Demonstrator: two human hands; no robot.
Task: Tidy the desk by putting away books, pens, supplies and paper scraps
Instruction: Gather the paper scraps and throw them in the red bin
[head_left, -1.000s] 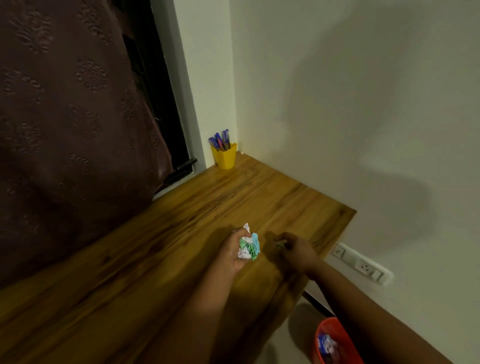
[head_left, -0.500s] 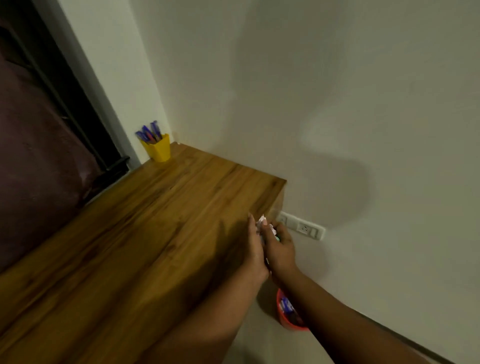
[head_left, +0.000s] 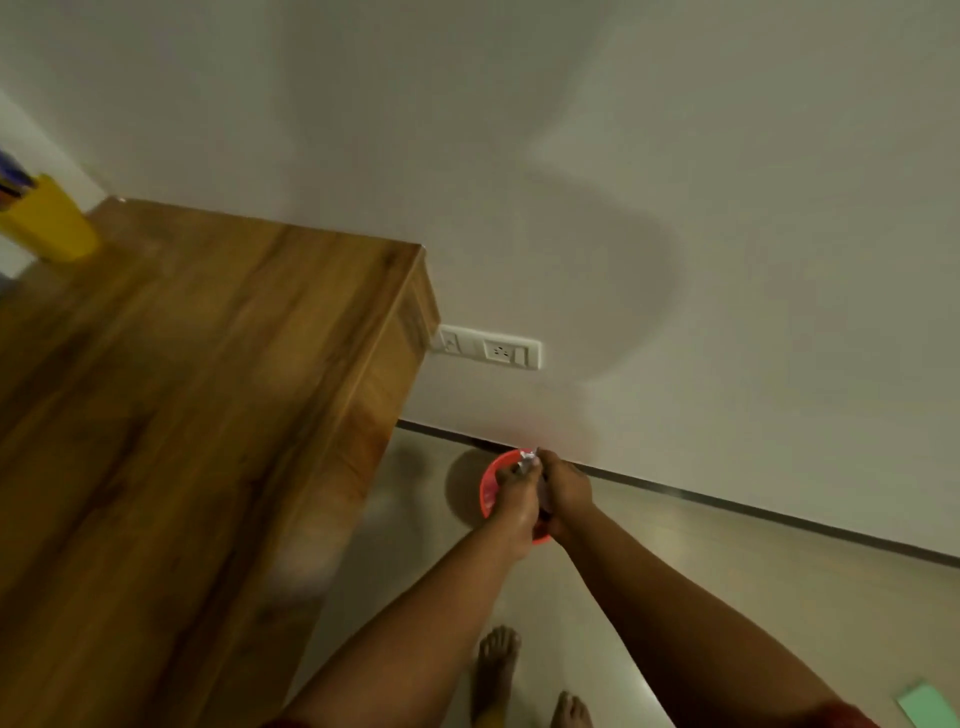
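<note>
The wooden desk (head_left: 197, 415) fills my left side. On the floor to its right, against the far wall, sits the red bin (head_left: 488, 486). I have my left hand (head_left: 514, 499) and right hand (head_left: 566, 491) pressed together directly over it, fingers closed on the paper scraps (head_left: 528, 457). I'd part both hands low over the bin, so nothing flutters past its rim.
</note>
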